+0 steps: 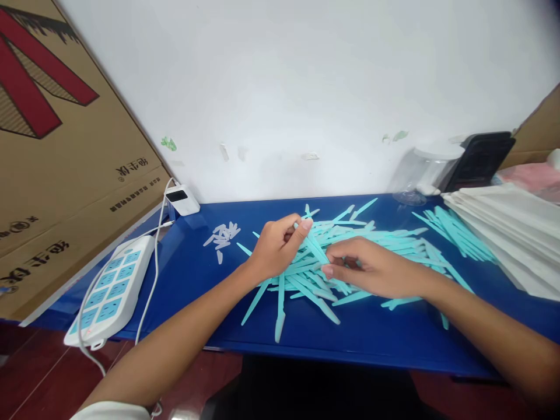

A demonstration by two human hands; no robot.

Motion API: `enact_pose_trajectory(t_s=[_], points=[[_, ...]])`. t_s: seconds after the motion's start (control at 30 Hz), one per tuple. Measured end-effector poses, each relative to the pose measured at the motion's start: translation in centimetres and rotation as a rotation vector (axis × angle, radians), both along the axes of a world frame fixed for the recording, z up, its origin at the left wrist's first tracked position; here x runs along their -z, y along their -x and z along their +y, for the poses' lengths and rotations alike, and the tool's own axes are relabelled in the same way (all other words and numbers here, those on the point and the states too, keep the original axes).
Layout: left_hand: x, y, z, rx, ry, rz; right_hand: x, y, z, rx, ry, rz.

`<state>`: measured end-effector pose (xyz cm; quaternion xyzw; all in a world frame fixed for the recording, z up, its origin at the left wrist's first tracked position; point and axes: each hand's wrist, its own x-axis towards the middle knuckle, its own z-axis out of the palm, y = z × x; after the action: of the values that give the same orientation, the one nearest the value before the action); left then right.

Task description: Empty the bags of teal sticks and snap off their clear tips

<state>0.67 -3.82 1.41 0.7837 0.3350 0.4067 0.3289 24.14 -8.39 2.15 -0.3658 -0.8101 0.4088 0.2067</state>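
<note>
Between my two hands is a slim turquoise eyebrow razor (pixel 315 247), held at a slant above a pile of the same kind. My left hand (pixel 276 244) pinches its upper end between thumb and forefinger. The lower end sits between the thumb and fingers of my right hand (pixel 371 266). Under and around both hands, the loose pile of turquoise razors (pixel 306 286) spreads over the blue table (pixel 184 291), many of them crossing one another. Left of the pile lies a small heap of clear plastic caps (pixel 224 234).
A white power strip (pixel 116 286) with cables and a small white device (pixel 182 199) stand at the left, beside a large cardboard box (pixel 79 157). On the right are a clear jar (pixel 431 169), a black holder (pixel 481 157), more turquoise razors (pixel 457 233) and stacked white bags (pixel 511 233).
</note>
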Motion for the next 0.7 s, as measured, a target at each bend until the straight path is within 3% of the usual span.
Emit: enact_pose_trajectory(t_s=[0.1,0.4,0.7], points=[[-0.1,0.6,0.7,-0.003,-0.084,0.068,-0.5,-0.5,0.0,0.029,-0.012,0.011],[-0.1,0.3,0.8,0.114,-0.024,0.113,-1.3,-1.4,0.0,-0.043,0.103,-0.003],[-0.4,0.2,0.4,0.163,0.034,0.101,-0.8,-1.2,0.3,0.003,0.085,-0.006]])
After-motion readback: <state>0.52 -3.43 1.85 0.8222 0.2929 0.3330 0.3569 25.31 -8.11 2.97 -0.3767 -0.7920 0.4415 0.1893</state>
